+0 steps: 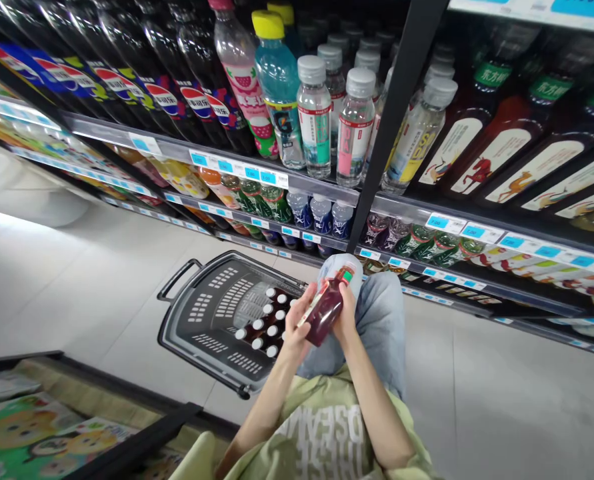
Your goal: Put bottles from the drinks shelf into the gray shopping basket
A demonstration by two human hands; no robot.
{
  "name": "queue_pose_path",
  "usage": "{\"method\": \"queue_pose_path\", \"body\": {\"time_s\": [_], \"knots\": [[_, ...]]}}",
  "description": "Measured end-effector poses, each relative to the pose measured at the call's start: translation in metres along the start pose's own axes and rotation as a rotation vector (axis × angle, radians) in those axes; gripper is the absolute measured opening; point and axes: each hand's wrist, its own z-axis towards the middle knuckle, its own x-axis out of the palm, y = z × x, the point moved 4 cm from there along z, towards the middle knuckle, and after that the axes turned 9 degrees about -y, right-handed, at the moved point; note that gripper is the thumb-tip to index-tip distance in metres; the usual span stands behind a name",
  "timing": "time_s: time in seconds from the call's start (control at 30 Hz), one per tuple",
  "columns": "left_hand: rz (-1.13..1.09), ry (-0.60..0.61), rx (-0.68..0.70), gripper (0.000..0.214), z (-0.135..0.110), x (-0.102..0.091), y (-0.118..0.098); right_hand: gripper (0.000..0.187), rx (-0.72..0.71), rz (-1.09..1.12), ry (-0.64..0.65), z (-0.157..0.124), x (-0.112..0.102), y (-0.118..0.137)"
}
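A small bottle of dark red drink (325, 308) with a white cap lies tilted between both my hands, above my knee. My left hand (297, 321) grips its lower left side with fingers curled round it. My right hand (347, 308) is wrapped round its upper right side. Just left of my hands a dark grey shopping basket (211, 313) stands on the floor, holding several dark bottles with white caps (267, 327).
Shelves of drinks run across the top: cola bottles (127, 83) at left, clear water bottles (327, 113) in the middle, dark tea bottles (501, 133) at right. A black upright post (391, 120) divides the shelving. Light floor tiles (77, 280) lie to the left, a low display bin (51, 427) at bottom left.
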Motion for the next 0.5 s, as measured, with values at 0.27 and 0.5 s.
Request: {"method": "queue_pose_path", "body": {"time_s": [0.27, 0.5], "knots": [[0.66, 0.436, 0.146, 0.029, -0.031, 0.02, -0.031, 0.038, 0.154, -0.105, 0.293, 0.003, 0.012, 0.008], [0.627, 0.497, -0.022, 0.024, -0.037, 0.034, 0.01, 0.032, 0.048, -0.205, 0.075, 0.001, -0.007, 0.017]]}}
